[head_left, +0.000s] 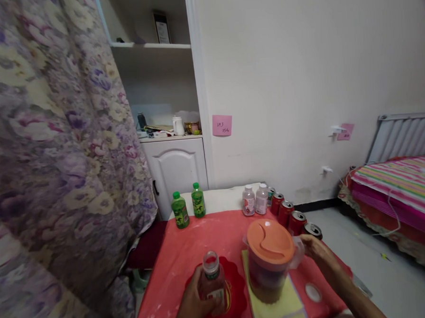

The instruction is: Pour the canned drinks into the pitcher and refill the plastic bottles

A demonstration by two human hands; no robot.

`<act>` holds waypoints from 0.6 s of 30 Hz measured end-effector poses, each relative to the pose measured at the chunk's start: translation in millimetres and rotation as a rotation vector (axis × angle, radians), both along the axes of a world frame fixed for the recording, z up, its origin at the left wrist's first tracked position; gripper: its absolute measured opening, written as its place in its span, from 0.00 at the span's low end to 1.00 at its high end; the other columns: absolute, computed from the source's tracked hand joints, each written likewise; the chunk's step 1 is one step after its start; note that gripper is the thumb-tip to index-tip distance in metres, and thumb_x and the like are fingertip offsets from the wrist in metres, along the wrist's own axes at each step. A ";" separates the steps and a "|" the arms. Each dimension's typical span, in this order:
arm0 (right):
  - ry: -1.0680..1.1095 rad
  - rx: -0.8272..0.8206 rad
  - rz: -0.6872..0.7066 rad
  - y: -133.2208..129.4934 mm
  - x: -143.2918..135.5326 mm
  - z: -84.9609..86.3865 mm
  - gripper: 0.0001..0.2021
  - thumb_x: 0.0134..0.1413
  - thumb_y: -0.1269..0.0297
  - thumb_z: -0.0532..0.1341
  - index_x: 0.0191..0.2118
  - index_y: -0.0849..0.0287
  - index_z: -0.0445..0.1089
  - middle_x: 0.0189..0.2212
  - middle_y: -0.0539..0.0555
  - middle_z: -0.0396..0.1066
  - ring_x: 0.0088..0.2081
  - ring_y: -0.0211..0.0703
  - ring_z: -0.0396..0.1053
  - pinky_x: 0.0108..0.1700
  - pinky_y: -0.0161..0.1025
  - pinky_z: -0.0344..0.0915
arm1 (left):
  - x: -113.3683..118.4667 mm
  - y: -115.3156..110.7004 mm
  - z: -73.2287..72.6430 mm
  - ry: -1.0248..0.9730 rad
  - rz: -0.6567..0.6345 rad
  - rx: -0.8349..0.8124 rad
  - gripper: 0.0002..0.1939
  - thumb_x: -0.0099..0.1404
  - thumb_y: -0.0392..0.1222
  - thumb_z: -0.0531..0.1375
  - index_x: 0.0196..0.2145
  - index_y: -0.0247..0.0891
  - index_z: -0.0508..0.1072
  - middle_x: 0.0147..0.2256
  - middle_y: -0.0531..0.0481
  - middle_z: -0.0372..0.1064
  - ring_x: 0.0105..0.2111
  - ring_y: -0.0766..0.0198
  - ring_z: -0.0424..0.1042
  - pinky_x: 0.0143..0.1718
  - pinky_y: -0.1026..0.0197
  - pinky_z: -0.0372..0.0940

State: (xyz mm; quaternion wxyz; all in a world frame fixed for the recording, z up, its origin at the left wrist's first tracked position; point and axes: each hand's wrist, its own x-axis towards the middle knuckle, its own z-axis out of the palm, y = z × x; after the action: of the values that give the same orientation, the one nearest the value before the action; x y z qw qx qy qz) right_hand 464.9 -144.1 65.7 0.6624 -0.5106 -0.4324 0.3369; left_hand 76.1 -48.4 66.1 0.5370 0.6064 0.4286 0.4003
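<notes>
My left hand (200, 297) is wrapped round a clear plastic bottle (215, 284) with its mouth uncapped. The bottle stands upright over a red scalloped tray (237, 290); whether its base touches the tray I cannot tell. To the right, a clear plastic pitcher (267, 282) with an orange lid (268, 241) holds dark liquid and rests on a yellow cloth (273, 312). My right hand (313, 248) is closed on the pitcher's handle (297, 253), its fingertips partly hidden. A round white cap (313, 293) lies on the red tablecloth below that hand.
Two green bottles (180, 210) stand at the back left of the table (162, 285). Two clear labelled bottles (248, 201) stand at the back right, beside a row of several drink cans (285, 213) along the right edge. A floral curtain (63, 162) hangs at left.
</notes>
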 end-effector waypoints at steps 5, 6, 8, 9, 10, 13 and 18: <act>-0.295 -0.278 -0.068 -26.7 24.9 -30.6 0.18 0.39 0.47 0.69 0.34 0.53 0.78 0.32 0.56 0.78 0.38 0.60 0.74 0.42 0.52 0.70 | -1.2 5.2 -8.1 -0.042 -0.062 0.024 0.29 0.40 0.35 0.66 0.44 0.41 0.69 0.41 0.48 0.81 0.44 0.45 0.78 0.47 0.51 0.70; -0.334 -0.298 -0.085 -29.7 26.3 -39.1 0.17 0.34 0.50 0.71 0.31 0.53 0.78 0.30 0.56 0.78 0.36 0.61 0.74 0.41 0.53 0.70 | -1.5 5.5 -8.7 -0.035 -0.064 0.033 0.29 0.41 0.35 0.66 0.44 0.41 0.69 0.40 0.48 0.81 0.44 0.45 0.78 0.47 0.51 0.69; -0.404 -0.324 -0.102 -34.3 25.6 -56.0 0.16 0.31 0.56 0.72 0.32 0.54 0.79 0.33 0.56 0.79 0.38 0.63 0.74 0.45 0.55 0.69 | -1.8 4.9 -8.3 -0.035 -0.069 0.037 0.29 0.41 0.35 0.66 0.44 0.41 0.70 0.41 0.48 0.80 0.44 0.45 0.77 0.47 0.51 0.69; -0.464 -0.353 -0.099 -36.3 24.1 -63.8 0.18 0.32 0.58 0.71 0.35 0.53 0.80 0.36 0.57 0.79 0.41 0.63 0.75 0.48 0.54 0.69 | -1.7 4.2 -7.6 -0.040 -0.074 0.030 0.29 0.41 0.35 0.66 0.45 0.41 0.70 0.41 0.48 0.80 0.44 0.45 0.77 0.47 0.51 0.69; -0.526 -0.397 -0.084 -38.1 22.1 -70.7 0.19 0.33 0.60 0.70 0.38 0.53 0.80 0.39 0.57 0.79 0.43 0.62 0.75 0.49 0.52 0.69 | -1.5 3.4 -6.8 -0.047 -0.077 0.026 0.29 0.41 0.35 0.67 0.45 0.41 0.69 0.41 0.48 0.80 0.44 0.45 0.77 0.46 0.52 0.69; -0.701 -0.514 -0.033 -41.2 17.1 -84.4 0.21 0.33 0.67 0.66 0.41 0.53 0.78 0.43 0.57 0.77 0.45 0.58 0.76 0.48 0.46 0.70 | -1.1 1.9 -6.0 -0.052 -0.066 0.025 0.31 0.39 0.36 0.67 0.45 0.41 0.69 0.40 0.48 0.80 0.43 0.45 0.77 0.45 0.52 0.69; -0.853 -0.517 -0.013 -36.9 14.9 -88.1 0.16 0.40 0.66 0.61 0.39 0.55 0.75 0.40 0.58 0.76 0.42 0.54 0.76 0.46 0.44 0.69 | -3.2 3.9 -11.6 -0.060 -0.076 0.002 0.33 0.39 0.33 0.66 0.47 0.40 0.69 0.42 0.46 0.79 0.45 0.45 0.76 0.45 0.53 0.69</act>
State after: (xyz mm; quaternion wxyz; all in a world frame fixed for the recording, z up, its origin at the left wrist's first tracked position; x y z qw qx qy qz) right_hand 479.8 -181.0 -22.4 0.2805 -0.7532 -0.5639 0.1899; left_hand 72.9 -44.5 54.5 0.5641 0.6102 0.3885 0.3981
